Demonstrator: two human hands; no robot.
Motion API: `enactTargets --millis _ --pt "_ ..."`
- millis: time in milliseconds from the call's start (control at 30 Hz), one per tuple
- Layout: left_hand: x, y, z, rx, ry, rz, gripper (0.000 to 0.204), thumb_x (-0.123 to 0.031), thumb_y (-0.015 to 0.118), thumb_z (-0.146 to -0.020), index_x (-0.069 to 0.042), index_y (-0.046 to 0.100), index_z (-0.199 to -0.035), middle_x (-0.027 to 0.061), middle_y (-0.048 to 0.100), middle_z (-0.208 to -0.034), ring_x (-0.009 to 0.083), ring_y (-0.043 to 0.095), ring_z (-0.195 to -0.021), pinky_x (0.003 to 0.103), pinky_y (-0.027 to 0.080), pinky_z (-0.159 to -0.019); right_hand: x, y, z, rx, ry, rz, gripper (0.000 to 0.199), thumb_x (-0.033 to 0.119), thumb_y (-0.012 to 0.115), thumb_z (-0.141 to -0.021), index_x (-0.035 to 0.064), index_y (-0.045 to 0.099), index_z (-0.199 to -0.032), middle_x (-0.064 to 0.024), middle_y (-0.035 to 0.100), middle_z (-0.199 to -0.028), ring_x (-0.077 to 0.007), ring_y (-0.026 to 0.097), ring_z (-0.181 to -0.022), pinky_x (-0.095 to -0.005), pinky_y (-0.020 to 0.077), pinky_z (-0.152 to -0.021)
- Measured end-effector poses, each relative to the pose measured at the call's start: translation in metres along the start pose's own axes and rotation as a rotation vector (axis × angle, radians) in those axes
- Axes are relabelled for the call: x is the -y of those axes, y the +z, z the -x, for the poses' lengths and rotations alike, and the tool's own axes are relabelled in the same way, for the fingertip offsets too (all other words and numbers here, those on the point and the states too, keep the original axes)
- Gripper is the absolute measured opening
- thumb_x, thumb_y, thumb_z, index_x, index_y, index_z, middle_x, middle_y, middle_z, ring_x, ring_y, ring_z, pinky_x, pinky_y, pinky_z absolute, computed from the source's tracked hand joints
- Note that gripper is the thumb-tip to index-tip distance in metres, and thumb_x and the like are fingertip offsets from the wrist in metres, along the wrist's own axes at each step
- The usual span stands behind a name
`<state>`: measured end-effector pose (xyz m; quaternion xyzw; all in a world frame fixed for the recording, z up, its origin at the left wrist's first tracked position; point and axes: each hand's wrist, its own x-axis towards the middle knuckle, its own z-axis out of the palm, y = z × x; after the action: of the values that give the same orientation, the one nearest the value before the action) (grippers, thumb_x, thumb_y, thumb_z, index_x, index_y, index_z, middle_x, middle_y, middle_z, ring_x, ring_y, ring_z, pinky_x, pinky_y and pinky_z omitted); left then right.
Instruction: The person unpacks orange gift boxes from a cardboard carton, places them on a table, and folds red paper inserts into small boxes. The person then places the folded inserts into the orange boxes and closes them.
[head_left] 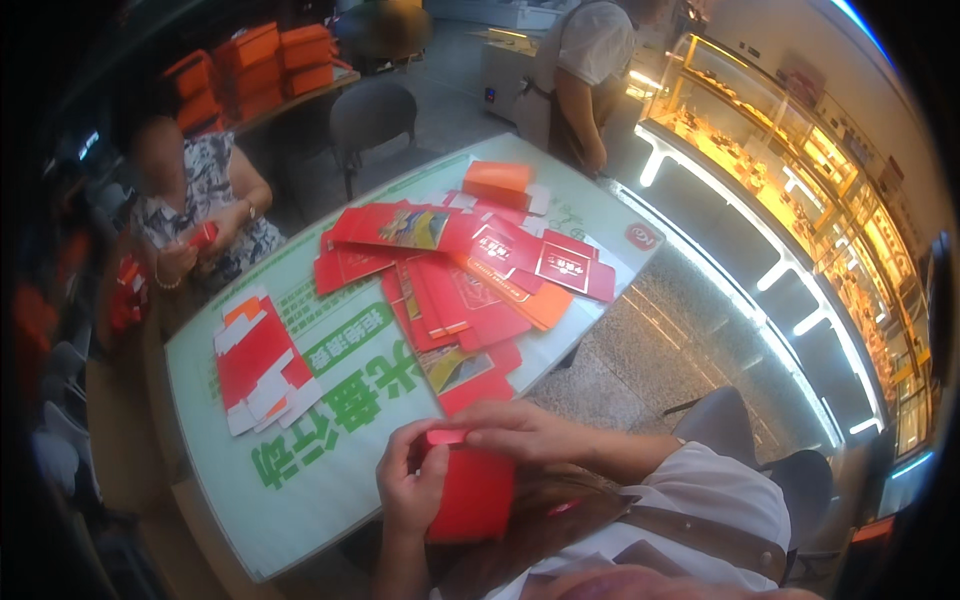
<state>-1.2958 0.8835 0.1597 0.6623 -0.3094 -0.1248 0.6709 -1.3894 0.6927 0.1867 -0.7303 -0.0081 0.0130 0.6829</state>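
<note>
A red box (pixel 475 500) is held just beside the near edge of the table (pixel 300 525); its left side is gripped by the left hand (pixel 408 490), forearm upright, while its top flap (pixel 447 437) is pinched by the right hand (pixel 525 432), fingers bent, forearm slanted from the right
</note>
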Motion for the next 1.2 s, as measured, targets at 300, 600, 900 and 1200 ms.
enactTargets --millis 300,600,900,1200 --pt "-0.012 0.029 0.017 0.007 0.048 0.026 0.02 -0.005 0.056 -0.098 0.001 0.06 -0.117 0.008 0.065 -0.109 0.0137 0.061 -0.098 0.028 0.05 -0.088 -0.014 -0.004 0.031 -0.016 -0.117 -0.094 0.035 0.008 0.053 -0.097 0.0018 0.06 -0.131 -0.0138 0.063 -0.124 -0.0234 0.057 -0.119 -0.035 0.0434 -0.102" --pt "-0.019 0.018 0.038 -0.002 0.112 -0.176 0.022 -0.006 0.058 -0.097 0.0 0.061 -0.118 0.0095 0.066 -0.113 0.0173 0.062 -0.104 0.03 0.049 -0.093 -0.02 0.012 0.039 -0.027 -0.156 -0.082 0.036 0.006 0.05 -0.095 0.0016 0.061 -0.129 -0.0109 0.064 -0.122 -0.0196 0.059 -0.114 -0.033 0.0456 -0.099" --pt "-0.032 -0.012 0.085 -0.068 0.002 -0.208 0.036 -0.007 0.064 -0.093 0.0 0.058 -0.128 0.0195 0.062 -0.124 0.031 0.061 -0.117 0.035 0.047 -0.099 -0.011 0.049 0.028 0.035 0.001 -0.141 0.034 0.003 0.049 -0.095 0.0003 0.063 -0.126 -0.0099 0.065 -0.12 -0.0184 0.059 -0.114 -0.0322 0.0458 -0.1" --pt "-0.026 -0.017 0.104 -0.22 0.091 -0.249 0.044 -0.01 0.068 -0.092 -0.002 0.056 -0.133 0.0193 0.066 -0.119 0.0287 0.066 -0.107 0.034 0.051 -0.092 0.0 0.056 0.024 0.095 -0.099 0.042 0.029 0.006 0.051 -0.097 0.0006 0.066 -0.122 -0.0102 0.066 -0.119 -0.0194 0.06 -0.111 -0.0315 0.0459 -0.098"
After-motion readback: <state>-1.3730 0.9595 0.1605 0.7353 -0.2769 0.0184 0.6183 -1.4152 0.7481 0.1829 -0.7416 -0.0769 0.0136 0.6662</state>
